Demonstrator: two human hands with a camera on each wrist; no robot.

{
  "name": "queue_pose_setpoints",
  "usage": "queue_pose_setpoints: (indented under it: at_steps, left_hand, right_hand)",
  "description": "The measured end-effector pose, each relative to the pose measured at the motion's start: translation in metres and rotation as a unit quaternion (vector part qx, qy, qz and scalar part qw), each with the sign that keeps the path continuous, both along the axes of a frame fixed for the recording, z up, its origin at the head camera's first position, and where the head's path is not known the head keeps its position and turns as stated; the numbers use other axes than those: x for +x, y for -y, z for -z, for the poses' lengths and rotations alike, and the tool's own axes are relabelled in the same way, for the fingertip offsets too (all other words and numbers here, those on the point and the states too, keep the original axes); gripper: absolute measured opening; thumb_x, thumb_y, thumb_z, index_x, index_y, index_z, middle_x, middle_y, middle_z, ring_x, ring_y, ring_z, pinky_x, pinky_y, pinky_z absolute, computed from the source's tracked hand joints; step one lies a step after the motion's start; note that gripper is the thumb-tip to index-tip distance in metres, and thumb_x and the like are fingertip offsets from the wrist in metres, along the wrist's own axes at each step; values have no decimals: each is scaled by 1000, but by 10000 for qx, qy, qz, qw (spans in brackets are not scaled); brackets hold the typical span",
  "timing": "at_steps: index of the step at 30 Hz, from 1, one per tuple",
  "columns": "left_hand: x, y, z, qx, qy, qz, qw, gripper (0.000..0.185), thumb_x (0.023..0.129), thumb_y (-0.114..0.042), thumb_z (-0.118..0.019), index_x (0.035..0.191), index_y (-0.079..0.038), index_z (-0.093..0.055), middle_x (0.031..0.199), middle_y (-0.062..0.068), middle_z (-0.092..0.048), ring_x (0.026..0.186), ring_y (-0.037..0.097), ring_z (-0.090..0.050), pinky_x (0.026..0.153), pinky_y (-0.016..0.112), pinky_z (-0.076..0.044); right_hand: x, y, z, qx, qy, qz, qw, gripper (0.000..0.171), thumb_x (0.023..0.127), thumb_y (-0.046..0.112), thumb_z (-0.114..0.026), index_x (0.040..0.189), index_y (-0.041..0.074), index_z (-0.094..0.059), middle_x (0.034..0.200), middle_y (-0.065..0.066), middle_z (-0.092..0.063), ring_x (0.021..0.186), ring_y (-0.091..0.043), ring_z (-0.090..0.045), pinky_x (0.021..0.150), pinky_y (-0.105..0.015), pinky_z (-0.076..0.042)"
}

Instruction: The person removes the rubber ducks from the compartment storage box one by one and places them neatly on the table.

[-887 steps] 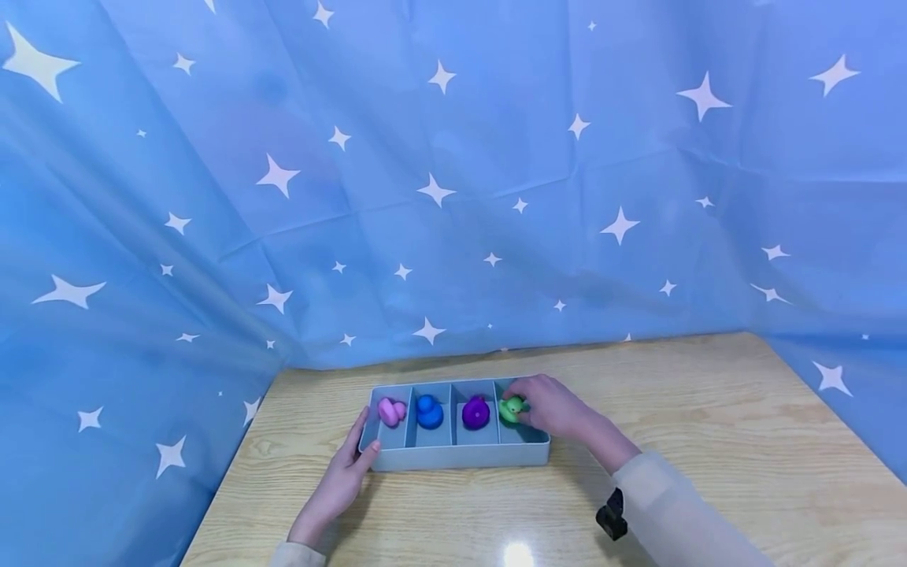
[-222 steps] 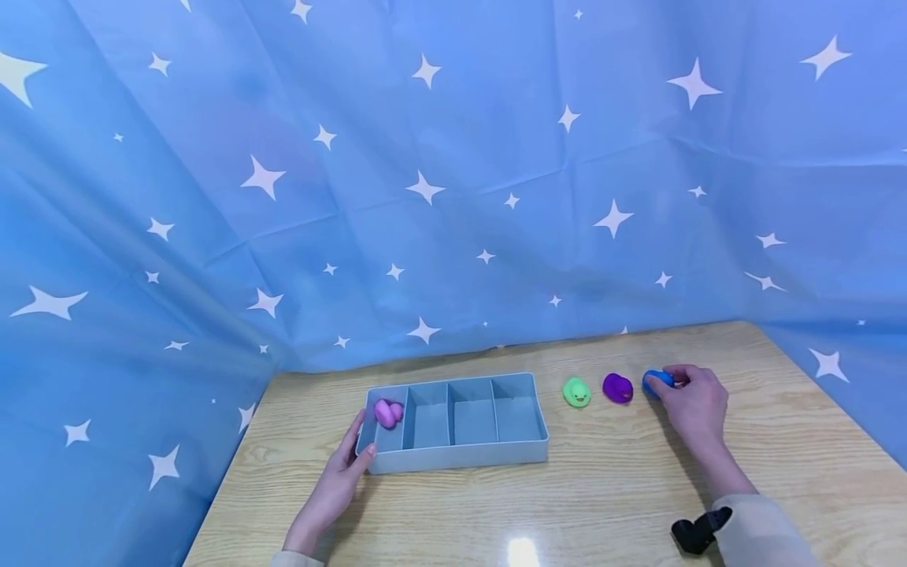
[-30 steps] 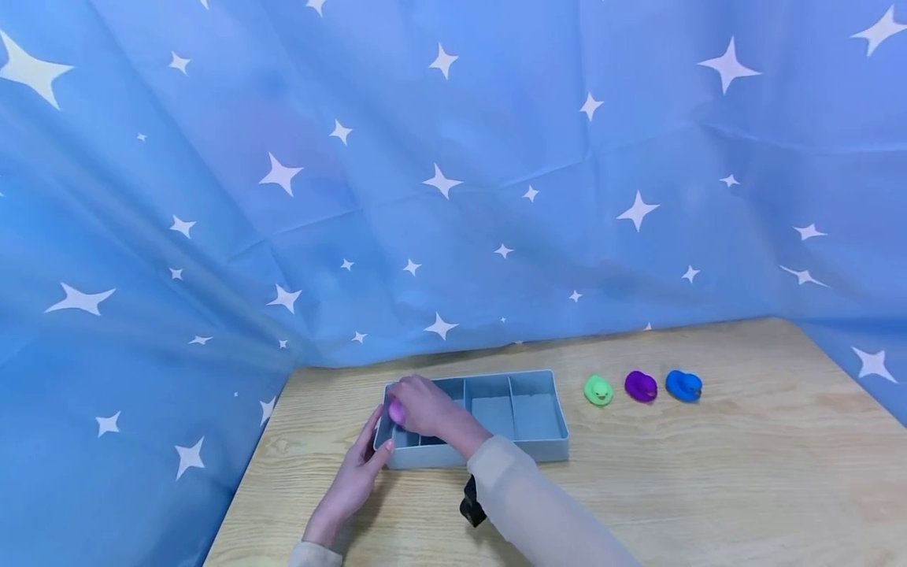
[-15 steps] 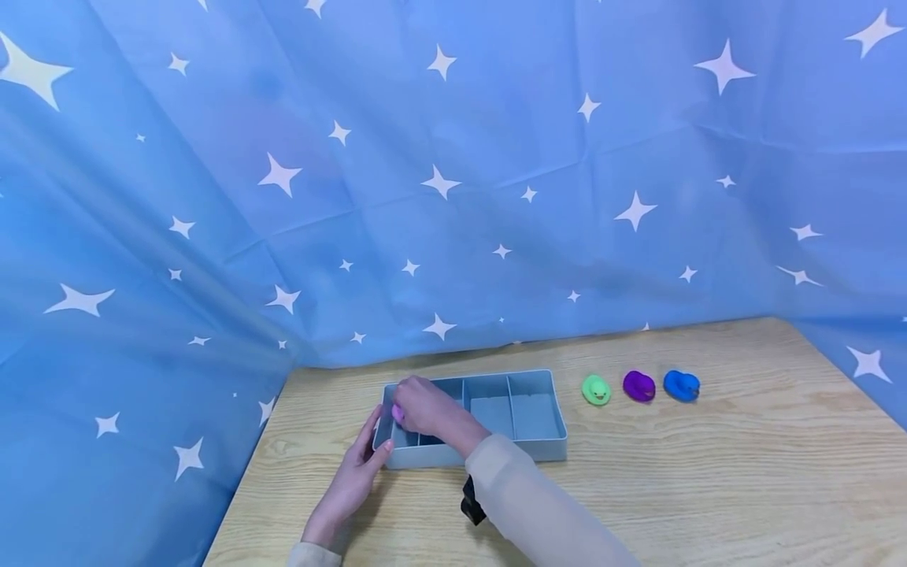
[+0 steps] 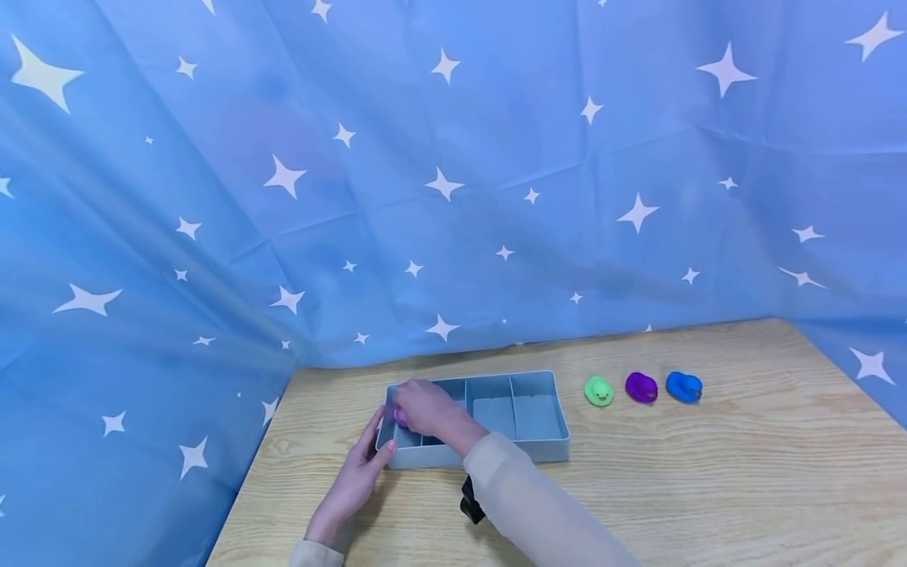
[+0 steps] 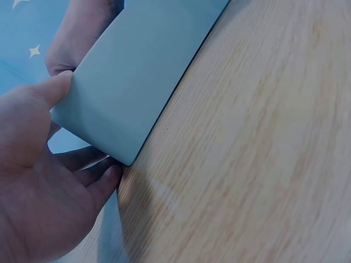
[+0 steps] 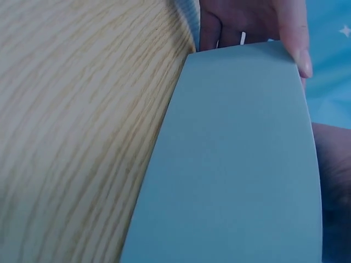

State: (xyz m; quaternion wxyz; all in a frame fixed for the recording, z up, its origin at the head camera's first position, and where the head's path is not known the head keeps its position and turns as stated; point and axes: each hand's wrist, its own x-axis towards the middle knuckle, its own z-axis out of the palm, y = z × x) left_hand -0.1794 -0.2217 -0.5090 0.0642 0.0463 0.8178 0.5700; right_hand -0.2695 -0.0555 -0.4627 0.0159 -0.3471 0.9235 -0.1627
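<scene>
Head view is showing the right hand (image 5: pixel 425 409) reaching into the leftmost compartment of the grey-blue tray (image 5: pixel 538 453), its fingers curling round the pink duck (image 5: pixel 399 416), of which only a small pink patch is peeking out under the hand. The left hand (image 5: pixel 361 472) is resting against the tray's left end, fingers straight and lying along the wall, thumb pressing at the near corner; the left wrist view is showing the same, with the thumb (image 6: pixel 55 90) lying on the tray's outer wall and the fingers spreading below its corner. The tray is sitting on the wooden surface (image 5: pixel 708 488). To its right, well apart from the hands, the green duck (image 5: pixel 598 390), purple duck (image 5: pixel 641 387) and blue duck (image 5: pixel 683 387) are standing in a row on the surface, just beside one another. A blue starred curtain (image 5: pixel 453 181) is hanging behind.
</scene>
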Motion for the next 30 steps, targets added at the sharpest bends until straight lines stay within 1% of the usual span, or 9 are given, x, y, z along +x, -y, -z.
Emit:
queue_pose_setpoints:
  at_steps: [3, 6, 9, 11, 15, 19, 22, 26, 30]
  left_hand:
    - [-1, 0, 0, -18, -9, -10, 10000, 69, 108, -24, -54, 166, -15, -17, 168, 26, -8, 150, 45, -17, 120, 52, -20]
    - [-2, 0, -1, -46, -6, -35, 10000, 69, 108, -26, -53, 166, -17, -17, 168, 26, -8, 151, 45, -16, 120, 53, -20]
    - [-4, 0, -2, -39, 10, -37, 10000, 68, 109, -27, -53, 166, -20, -17, 169, 24, -8, 151, 44, -15, 120, 53, -21]
    - [-4, 0, -2, -38, -13, -2, 10000, 68, 109, -27, -53, 166, -19, -18, 168, 25, -8, 151, 46, -15, 120, 54, -22]
    - [-2, 2, -2, -88, -1, -16, 10000, 68, 109, -27, -53, 166, -19, -18, 168, 26, -7, 151, 47, -13, 119, 56, -22]
    - [1, 5, -2, -93, 21, -124, 9999, 67, 109, -27, -53, 166, -19, -19, 169, 25, -9, 151, 46, -15, 119, 56, -23]
    - [1, 5, -2, -65, -41, -99, 9999, 68, 108, -26, -54, 166, -17, -19, 168, 25, -9, 150, 47, -16, 119, 57, -22]
    - [-1, 3, 1, 18, -49, -33, 10000, 69, 108, -27, -54, 166, -16, -18, 168, 25, -9, 151, 46, -14, 120, 56, -21]
    - [-1, 1, 3, 88, -19, -66, 9999, 69, 108, -28, -54, 166, -18, -18, 168, 25, -9, 151, 44, -13, 121, 53, -19]
  right_hand:
    - [1, -4, -1, -188, 45, -31, 9998, 15, 96, 4, -69, 84, 14, -68, 76, 4, -54, 70, -11, -51, 63, -18, -45]
    - [2, -11, -4, -430, 59, -46, 9990, 9, 94, 4, -74, 98, 13, -75, 88, 4, -60, 81, -11, -54, 73, -18, -50]
    - [1, -17, -8, -847, 91, -61, 9963, 20, 93, 6, -77, 112, 10, -77, 102, 1, -67, 93, -13, -60, 84, -21, -54]
    - [0, -21, -9, -1139, 180, -66, 9933, 25, 93, 8, -77, 118, 8, -76, 108, -1, -69, 98, -13, -62, 88, -21, -54]
    - [0, -27, -13, -1578, 353, -143, 9867, 28, 93, 10, -78, 120, 6, -74, 110, -2, -70, 99, -13, -63, 87, -19, -54]
    - [2, -31, -17, -1820, 420, -350, 9818, 27, 93, 9, -78, 119, 7, -74, 112, -1, -70, 98, -11, -63, 85, -18, -54]
    - [6, -36, -18, -1951, 543, -403, 9784, 27, 93, 9, -77, 120, 8, -75, 113, -1, -69, 99, -11, -62, 85, -18, -54]
    - [12, -48, -20, -2090, 765, -309, 9744, 28, 94, 11, -77, 122, 9, -74, 116, 0, -68, 102, -13, -62, 87, -21, -54]
    - [14, -65, -21, -2177, 691, -318, 9730, 29, 94, 10, -76, 123, 8, -74, 119, -2, -68, 106, -17, -63, 91, -27, -56]
